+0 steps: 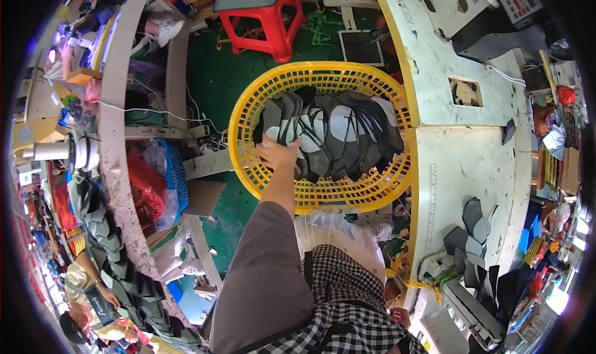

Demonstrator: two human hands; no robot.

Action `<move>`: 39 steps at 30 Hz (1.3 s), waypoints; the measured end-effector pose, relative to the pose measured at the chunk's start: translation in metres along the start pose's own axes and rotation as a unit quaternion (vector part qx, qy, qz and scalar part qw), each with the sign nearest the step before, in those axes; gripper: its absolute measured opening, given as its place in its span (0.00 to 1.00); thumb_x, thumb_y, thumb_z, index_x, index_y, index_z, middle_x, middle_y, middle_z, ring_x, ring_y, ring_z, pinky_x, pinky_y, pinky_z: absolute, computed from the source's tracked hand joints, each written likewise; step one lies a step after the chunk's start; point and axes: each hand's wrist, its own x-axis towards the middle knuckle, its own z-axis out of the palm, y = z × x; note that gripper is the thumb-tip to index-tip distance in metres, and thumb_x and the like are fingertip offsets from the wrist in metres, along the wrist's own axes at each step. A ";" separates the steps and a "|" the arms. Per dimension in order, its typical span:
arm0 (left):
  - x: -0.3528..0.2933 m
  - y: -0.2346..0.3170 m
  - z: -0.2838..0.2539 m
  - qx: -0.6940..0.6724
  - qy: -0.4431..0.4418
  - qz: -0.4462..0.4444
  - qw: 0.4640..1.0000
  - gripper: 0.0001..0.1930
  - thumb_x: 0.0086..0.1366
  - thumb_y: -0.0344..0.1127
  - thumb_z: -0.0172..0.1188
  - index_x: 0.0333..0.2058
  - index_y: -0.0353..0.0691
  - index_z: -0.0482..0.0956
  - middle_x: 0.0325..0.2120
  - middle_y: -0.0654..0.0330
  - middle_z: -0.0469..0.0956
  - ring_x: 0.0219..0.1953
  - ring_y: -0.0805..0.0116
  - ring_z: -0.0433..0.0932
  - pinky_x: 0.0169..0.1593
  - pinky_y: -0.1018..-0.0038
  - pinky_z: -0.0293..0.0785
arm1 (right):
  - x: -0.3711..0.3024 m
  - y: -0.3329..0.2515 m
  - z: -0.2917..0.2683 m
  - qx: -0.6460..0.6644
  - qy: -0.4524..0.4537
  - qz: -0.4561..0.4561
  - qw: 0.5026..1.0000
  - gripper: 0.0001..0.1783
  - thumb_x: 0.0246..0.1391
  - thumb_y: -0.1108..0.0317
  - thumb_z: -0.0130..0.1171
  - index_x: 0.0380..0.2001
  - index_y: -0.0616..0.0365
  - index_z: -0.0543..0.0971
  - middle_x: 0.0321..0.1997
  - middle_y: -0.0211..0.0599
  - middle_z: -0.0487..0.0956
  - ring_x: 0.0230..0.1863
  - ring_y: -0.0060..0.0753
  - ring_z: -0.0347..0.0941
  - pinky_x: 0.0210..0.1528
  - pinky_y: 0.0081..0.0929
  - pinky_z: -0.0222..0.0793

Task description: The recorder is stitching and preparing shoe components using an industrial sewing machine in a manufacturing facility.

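Note:
My left hand (277, 153), its arm in a grey sleeve, reaches into a yellow oval plastic basket (239, 149). Rows of flat, rounded dark grey pieces (366, 130), some with pale faces, stand packed on edge in there. At the left end of the rows, the fingers are spread against the pieces with the thumb apart; no piece is seen lifted. My right hand (400, 317) shows only in part, low beside the black-and-white checked apron (347, 279). What it touches or holds is hidden.
Right of the basket runs a pale worktable (469, 167) bearing a machine (496, 25) and loose grey pieces (472, 230). A red stool (264, 25) stands beyond the basket. Overlapping grey pieces (118, 254) line the left bench. A person (90, 292) is at lower left.

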 end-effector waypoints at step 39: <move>-0.300 0.064 -0.332 -0.024 -0.316 0.684 0.657 0.55 0.46 0.44 0.68 0.63 0.32 0.39 0.59 0.40 0.51 0.61 0.46 0.53 0.60 0.55 0.52 | 0.066 -0.370 0.067 0.454 -0.178 -0.128 0.863 0.26 0.48 0.62 0.56 0.51 0.63 0.70 0.50 0.40 0.73 0.53 0.34 0.68 0.57 0.32 0.61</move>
